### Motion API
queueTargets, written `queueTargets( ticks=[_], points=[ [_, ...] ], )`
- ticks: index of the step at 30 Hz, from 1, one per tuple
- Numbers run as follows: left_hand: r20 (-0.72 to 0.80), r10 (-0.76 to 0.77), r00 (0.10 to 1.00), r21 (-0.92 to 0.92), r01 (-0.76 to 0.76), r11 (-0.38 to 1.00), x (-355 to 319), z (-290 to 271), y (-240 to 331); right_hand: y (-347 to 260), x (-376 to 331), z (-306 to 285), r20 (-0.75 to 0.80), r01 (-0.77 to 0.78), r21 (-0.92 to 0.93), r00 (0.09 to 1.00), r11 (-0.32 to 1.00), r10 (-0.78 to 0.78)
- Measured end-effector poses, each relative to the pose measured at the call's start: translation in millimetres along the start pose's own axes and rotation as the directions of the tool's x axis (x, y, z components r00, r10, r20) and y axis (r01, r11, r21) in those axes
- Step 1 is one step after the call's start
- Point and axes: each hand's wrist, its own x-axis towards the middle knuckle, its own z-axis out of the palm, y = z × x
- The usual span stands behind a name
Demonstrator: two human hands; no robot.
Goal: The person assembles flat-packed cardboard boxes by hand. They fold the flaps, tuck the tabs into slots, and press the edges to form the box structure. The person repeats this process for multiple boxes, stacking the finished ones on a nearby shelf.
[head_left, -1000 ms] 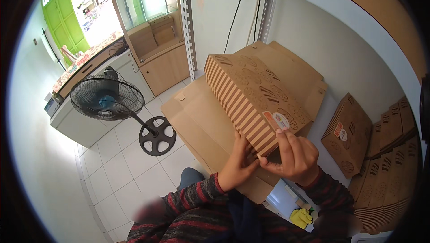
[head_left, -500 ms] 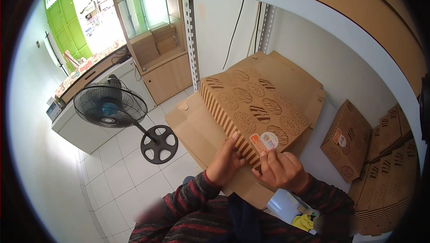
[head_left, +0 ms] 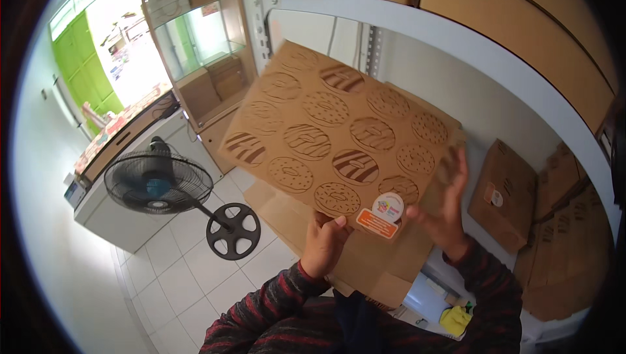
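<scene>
Two hands steady a flat brown doughnut-printed cardboard box [head_left: 339,138]: left hand [head_left: 324,243] fingers clamped on its near edge, right hand [head_left: 447,207] fingers spread apart, bracing its right side.

We see a daylit room, brightest at the upper left, where the window [head_left: 134,47] behind the glass cabinet [head_left: 195,54] is blown out to white and the green door [head_left: 85,67] beside it glows. The box [head_left: 339,138] is evenly lit, its print sharp. Our right hand [head_left: 450,207] is smeared by motion blur; our left hand [head_left: 324,244] is crisp. The shelf [head_left: 456,47] bows strongly toward the rim, and the corners fall to black vignette. Shadows under the fan [head_left: 158,183] are soft.
</scene>
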Motion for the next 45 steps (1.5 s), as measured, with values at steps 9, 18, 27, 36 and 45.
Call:
queueTargets(
  ticks=[9,18,27,36,45],
  points=[
    [-0.013,0.217,0.976,-0.066,-0.217,0.974,26.6,-51.6,69.0,-24.7,-8.5,2.8,0.288,-0.603,0.476,0.795,0.640,0.535],
    [0.002,0.134,0.991,-0.116,-0.133,0.984,39.4,-100.7,96.9,-42.7,-32.3,36.4,0.107,-0.604,0.460,0.766,0.651,0.634],
    [0.019,0.066,0.998,-0.059,-0.065,0.996,46.4,-123.4,120.5,-65.3,-53.4,55.6,0.179,-0.595,0.040,0.795,0.803,0.580],
    [0.362,-0.164,0.918,0.110,0.133,0.985,72.2,-139.0,146.7,-72.3,-85.0,40.7,-0.358,-0.407,0.537,0.683,0.738,0.637],
    [0.397,-0.323,0.859,0.252,0.236,0.939,77.8,-176.8,171.8,-18.1,-97.7,-80.6,-0.756,-0.218,0.514,0.342,0.829,0.558]
  ],
)
